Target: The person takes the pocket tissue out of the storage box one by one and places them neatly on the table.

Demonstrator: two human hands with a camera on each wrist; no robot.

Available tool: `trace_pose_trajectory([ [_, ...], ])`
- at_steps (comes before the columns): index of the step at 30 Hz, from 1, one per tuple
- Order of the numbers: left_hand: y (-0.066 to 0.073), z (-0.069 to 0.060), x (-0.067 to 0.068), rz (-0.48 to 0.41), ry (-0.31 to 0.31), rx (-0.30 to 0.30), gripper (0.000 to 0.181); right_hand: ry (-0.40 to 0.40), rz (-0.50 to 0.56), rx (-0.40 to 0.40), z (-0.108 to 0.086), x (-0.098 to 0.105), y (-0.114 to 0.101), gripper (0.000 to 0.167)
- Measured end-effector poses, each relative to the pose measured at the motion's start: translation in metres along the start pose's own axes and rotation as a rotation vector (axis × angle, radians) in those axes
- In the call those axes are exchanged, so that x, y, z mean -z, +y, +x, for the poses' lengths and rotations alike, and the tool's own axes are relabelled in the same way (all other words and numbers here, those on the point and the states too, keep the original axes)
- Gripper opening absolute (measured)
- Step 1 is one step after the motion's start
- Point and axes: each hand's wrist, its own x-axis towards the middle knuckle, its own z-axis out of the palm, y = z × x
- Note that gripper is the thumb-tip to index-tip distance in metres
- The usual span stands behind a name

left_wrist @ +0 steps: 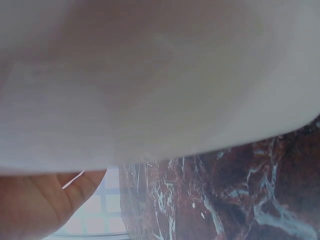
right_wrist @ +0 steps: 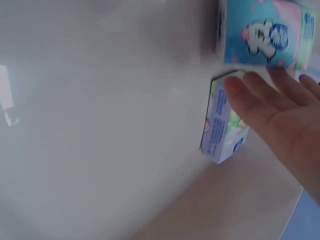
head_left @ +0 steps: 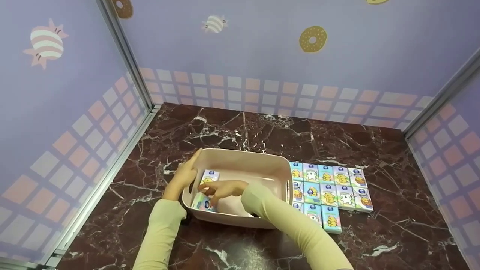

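Observation:
A pale pink plastic bin (head_left: 243, 155) stands on the marbled surface. Against its left end rests my left hand (head_left: 183, 174), one finger stretched along the rim towards the far corner; part of that hand (left_wrist: 45, 202) appears below the bin wall in the left wrist view. My right hand (head_left: 225, 188) reaches down into the bin's left end. In the right wrist view its extended fingers (right_wrist: 237, 92) touch a white and lavender cartoon-printed pack (right_wrist: 220, 125), which looks like pocket tissues. Beside it is a teal pack (right_wrist: 262, 37). The right hand partly covers both in the head view.
Several similar packs (head_left: 328, 197) lie in rows right of the bin, the nearest column close to its right wall. Purple panels (head_left: 262, 45) with metal corner frames enclose the dark marbled surface (head_left: 225, 127) at the back and both sides.

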Motion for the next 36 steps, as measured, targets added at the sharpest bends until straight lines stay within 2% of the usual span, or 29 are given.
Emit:
trace_pose_trajectory([
  [9, 0.001, 0.001, 0.0, -0.002, 0.01, 0.0, 0.068, -0.034, -0.024, -0.105, -0.005, 0.005, 0.008, 0.079],
  [15, -0.001, 0.002, -0.001, 0.003, 0.026, -0.002, 0.067, -0.035, -0.073, -0.103, -0.006, 0.004, 0.012, 0.082],
  [23, -0.001, 0.003, -0.002, 0.006, 0.016, 0.018, 0.068, -0.021, -0.095, -0.119, -0.004, 0.001, 0.013, 0.063],
  [31, 0.0, 0.003, -0.001, 0.001, 0.02, 0.023, 0.069, 0.176, -0.07, -0.08, -0.003, -0.001, 0.014, 0.03],
  [36, -0.001, 0.003, -0.001, -0.006, 0.022, 0.025, 0.069, 0.281, -0.091, -0.077, -0.007, 0.004, 0.008, 0.017],
])
